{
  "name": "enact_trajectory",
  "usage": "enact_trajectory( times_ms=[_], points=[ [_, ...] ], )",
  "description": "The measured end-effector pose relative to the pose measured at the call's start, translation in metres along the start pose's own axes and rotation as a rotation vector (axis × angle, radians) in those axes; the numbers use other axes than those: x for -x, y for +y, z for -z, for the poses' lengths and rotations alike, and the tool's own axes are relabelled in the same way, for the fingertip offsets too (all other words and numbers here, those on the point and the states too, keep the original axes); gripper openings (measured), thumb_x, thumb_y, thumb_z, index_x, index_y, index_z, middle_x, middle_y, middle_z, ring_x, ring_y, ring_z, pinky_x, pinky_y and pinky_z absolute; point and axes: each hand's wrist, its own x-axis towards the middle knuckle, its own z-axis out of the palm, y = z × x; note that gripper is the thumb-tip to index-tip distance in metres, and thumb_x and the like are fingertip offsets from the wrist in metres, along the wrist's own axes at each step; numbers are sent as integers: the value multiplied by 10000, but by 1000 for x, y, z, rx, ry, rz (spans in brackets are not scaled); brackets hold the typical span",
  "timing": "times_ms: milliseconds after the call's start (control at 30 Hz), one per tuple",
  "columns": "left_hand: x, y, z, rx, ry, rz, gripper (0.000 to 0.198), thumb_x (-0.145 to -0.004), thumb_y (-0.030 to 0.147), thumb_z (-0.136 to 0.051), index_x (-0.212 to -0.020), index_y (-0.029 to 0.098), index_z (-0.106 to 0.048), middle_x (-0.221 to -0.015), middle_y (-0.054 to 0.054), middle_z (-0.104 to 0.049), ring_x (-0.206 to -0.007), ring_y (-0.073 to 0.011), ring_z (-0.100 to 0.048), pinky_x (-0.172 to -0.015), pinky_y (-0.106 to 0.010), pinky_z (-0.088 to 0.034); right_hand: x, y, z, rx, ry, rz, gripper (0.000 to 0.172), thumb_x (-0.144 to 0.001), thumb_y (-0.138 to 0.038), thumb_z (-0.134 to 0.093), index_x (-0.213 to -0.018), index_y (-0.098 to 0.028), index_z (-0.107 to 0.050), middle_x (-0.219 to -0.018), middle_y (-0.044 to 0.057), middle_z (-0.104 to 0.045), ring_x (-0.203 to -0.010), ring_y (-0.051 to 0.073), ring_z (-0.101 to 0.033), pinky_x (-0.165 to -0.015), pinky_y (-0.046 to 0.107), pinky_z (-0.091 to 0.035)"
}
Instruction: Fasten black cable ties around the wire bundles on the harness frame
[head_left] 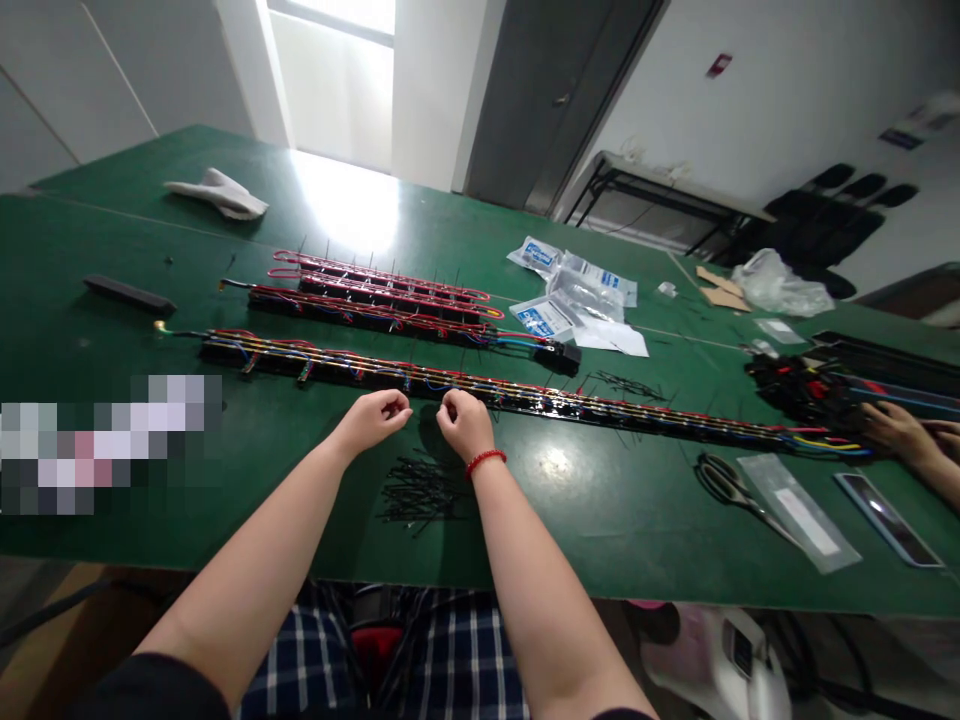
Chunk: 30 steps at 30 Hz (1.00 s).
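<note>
My left hand and my right hand, which has a red bead bracelet at the wrist, face each other a short way apart over the table. Both have curled fingers; anything pinched in them is too small to make out. Just beyond lies a long wire harness of red, yellow and blue wires along a black strip, with thin black ties sticking up from it. A loose pile of black cable ties lies between my forearms, nearer the table's front edge.
Shorter red-wired strips lie behind the harness, with plastic bags to their right. Scissors, a clear packet and a phone lie at right. Another person's hand touches the harness's right end. A glove lies far left.
</note>
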Motion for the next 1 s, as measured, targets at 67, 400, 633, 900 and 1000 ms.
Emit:
enact_trajectory(
  times_ms=[67,400,633,900,1000],
  points=[
    [-1,-2,-1,-24,-9,-9,185,-836,345,-565,-792,173,-617,-648,39,-537,-578,-91,-432,-551,-207,-334,-5,11,17,-94,133,-59,199,-926,-247,-373,-872,-205,-560,-789,16,-599,-718,148,-545,-695,241,-403],
    [-3,0,-4,-94,-91,-6,174,-865,328,-535,-795,186,-607,-665,27,-532,-609,-107,-469,-583,-214,-362,-147,131,104,335,-46,-273,468,-829,-120,-522,-1291,-98,-594,-1308,167,-619,-1152,223,-594,-999,280,-437],
    [-3,0,-6,-114,-114,3,171,-869,320,-531,-804,189,-618,-682,19,-541,-622,-113,-471,-594,-221,-364,-166,156,90,427,-303,-200,379,-865,-166,-503,-1184,-167,-707,-1163,97,-725,-1065,183,-654,-961,253,-463],
    [-3,1,-6,-97,-105,17,174,-859,327,-542,-798,191,-631,-684,15,-562,-621,-117,-482,-591,-225,-370,-152,172,107,620,-345,-238,420,-850,-297,-654,-1254,-185,-645,-1272,174,-652,-1126,281,-647,-961,395,-490],
    [-2,1,-6,-85,-97,17,181,-858,333,-543,-803,188,-637,-691,12,-566,-627,-118,-485,-596,-225,-376,-150,174,105,688,-334,-257,298,-917,-255,-558,-1171,-156,-677,-1187,210,-683,-1084,306,-670,-935,450,-493]
  ],
)
